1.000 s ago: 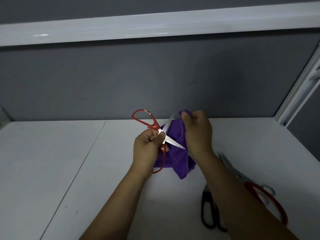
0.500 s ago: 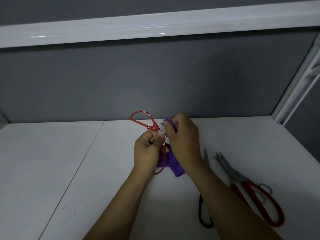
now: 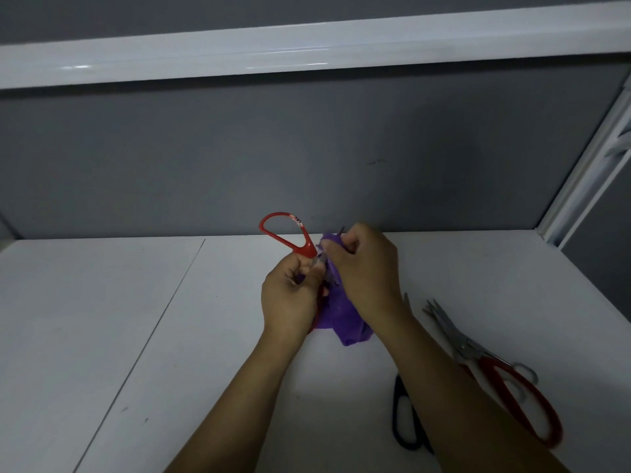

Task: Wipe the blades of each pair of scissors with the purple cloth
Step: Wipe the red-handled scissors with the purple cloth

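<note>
My left hand grips a pair of red-handled scissors near the pivot, with one red loop sticking up and to the left. My right hand pinches the purple cloth around the blades, which are almost fully hidden; only a blade tip peeks out above the cloth. The cloth hangs down between both hands to the white table. Two other pairs lie on the table to the right: red-handled scissors and black-handled scissors, partly hidden by my right forearm.
A grey back wall rises behind the table, with a white shelf edge overhead. A white frame post stands at the right. A seam runs through the tabletop on the left.
My right hand has moved left with the cloth and closed over the blades, which were open and exposed a second ago. The left hand keeps its hold.
</note>
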